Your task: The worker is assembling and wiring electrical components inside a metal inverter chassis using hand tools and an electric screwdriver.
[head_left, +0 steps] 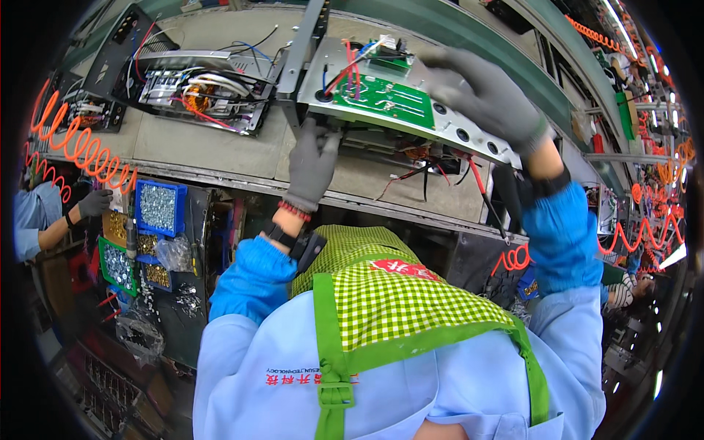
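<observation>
On the workbench in front of me stands a metal chassis (458,133) with round holes, tilted. A green circuit board (389,100) with red and blue wires sits on its panel. My left hand (312,163), in a grey glove, closes on the chassis's near left corner; the fingertips are partly hidden beneath it. Above the chassis's right part is my right hand (488,99), also gloved, with fingers stretched out to the left and blurred at the tips. Whether it touches the panel I cannot tell. Loose cables (424,180) hang under the chassis's near edge.
More opened chassis units (205,92) with wiring stand along the bench to the left. Orange coiled air hoses (84,150) hang at the left. Below them are a blue bin (160,207) and a green bin (117,264) of small hardware. A co-worker's gloved hand (95,202) shows at the far left.
</observation>
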### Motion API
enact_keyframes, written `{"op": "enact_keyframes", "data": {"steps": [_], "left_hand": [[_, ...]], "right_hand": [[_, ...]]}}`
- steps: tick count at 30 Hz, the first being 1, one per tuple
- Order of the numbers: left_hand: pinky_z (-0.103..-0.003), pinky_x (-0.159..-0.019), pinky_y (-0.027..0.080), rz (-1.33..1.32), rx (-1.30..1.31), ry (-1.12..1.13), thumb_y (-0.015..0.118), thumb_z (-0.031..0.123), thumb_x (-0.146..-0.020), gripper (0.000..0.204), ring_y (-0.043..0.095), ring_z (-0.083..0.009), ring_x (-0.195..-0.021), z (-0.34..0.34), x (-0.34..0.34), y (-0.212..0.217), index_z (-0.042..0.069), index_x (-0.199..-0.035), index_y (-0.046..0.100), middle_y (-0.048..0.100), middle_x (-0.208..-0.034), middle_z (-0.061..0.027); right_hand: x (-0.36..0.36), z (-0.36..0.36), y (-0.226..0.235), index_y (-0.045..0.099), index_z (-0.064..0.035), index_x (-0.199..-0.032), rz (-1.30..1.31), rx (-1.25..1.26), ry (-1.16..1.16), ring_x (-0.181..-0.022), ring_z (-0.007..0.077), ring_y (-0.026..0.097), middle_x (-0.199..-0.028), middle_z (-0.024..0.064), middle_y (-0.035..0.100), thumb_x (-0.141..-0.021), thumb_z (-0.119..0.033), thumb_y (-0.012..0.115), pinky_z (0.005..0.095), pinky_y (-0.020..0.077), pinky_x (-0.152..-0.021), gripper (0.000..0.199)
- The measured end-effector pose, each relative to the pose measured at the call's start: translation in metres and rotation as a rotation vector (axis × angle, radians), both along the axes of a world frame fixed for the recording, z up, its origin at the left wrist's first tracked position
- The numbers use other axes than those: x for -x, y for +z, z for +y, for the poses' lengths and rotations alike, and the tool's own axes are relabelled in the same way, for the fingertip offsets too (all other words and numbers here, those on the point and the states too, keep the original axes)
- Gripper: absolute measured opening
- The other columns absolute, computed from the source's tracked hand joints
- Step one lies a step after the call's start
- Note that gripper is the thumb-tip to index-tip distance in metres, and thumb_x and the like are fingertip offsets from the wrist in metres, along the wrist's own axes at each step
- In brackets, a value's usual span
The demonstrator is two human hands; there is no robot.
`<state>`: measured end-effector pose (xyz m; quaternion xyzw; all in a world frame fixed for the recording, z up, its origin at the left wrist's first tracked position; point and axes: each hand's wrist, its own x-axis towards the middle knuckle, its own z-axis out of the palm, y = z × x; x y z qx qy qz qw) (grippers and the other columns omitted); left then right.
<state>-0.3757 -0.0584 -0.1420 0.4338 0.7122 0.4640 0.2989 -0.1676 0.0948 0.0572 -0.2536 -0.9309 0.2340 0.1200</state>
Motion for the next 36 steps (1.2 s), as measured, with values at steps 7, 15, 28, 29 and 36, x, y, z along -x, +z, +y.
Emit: {"op": "enact_keyframes", "data": {"steps": [7, 15, 28, 29, 36], "left_hand": [[-0.036, -0.078, 0.052, 0.206, -0.097, -0.559, 0.060, 0.024, -0.089, 0.039, 0.067, -0.0278, -0.089, 0.008, -0.067, -0.056, 0.004, -0.123, 0.057, 0.068, -0.101, -0.0154], [-0.043, -0.072, 0.054, 0.532, 0.217, -0.840, 0.074, 0.025, -0.077, 0.046, 0.066, -0.0370, -0.083, 0.064, -0.141, -0.090, 0.008, -0.116, 0.058, 0.068, -0.089, -0.0185], [-0.042, -0.074, 0.053, 0.726, 0.287, -0.863, 0.065, 0.020, -0.083, 0.020, 0.067, -0.0349, -0.086, 0.070, -0.142, -0.087, 0.010, -0.100, 0.066, 0.068, -0.089, -0.0195], [-0.037, -0.070, 0.054, 0.611, 0.416, -0.836, 0.058, 0.023, -0.088, 0.021, 0.069, -0.0296, -0.082, 0.068, -0.139, -0.087, 0.007, -0.099, 0.066, 0.070, -0.090, -0.0174], [-0.026, -0.057, 0.050, -0.724, 0.581, -0.579, 0.047, 0.022, -0.095, 0.031, 0.070, -0.0211, -0.079, 0.045, -0.116, -0.037, -0.004, -0.107, 0.061, 0.071, -0.099, -0.0145]], "right_hand": [[-0.096, -0.120, -0.091, 0.062, -0.0040, -0.116, -0.317, 0.618, -0.114, -0.094, 0.0292, 0.063, -0.102, 0.0161, 0.063, -0.091, -0.030, 0.062, 0.0374, 0.0492, -0.083, 0.036], [-0.119, -0.149, -0.220, 0.060, -0.0033, -0.113, 0.169, 0.379, -0.724, -0.091, 0.0337, 0.064, -0.106, 0.0202, 0.063, -0.088, -0.025, 0.060, 0.0415, 0.0506, -0.081, 0.033], [-0.131, -0.113, -0.238, 0.056, -0.0105, -0.122, -0.197, 0.160, -0.844, -0.089, 0.0368, 0.065, -0.097, 0.0166, 0.067, -0.089, -0.032, 0.058, 0.0464, 0.0524, -0.074, 0.039], [-0.145, -0.113, -0.239, 0.057, -0.0023, -0.113, -0.348, 0.335, -0.909, -0.097, 0.0396, 0.061, -0.104, 0.0206, 0.063, -0.091, -0.034, 0.057, 0.0459, 0.0505, -0.077, 0.038], [-0.109, -0.119, -0.232, 0.059, -0.0125, -0.116, 0.104, 0.331, -0.760, -0.095, 0.0354, 0.062, -0.101, 0.0140, 0.065, -0.088, -0.032, 0.060, 0.0435, 0.0502, -0.078, 0.034]]}}
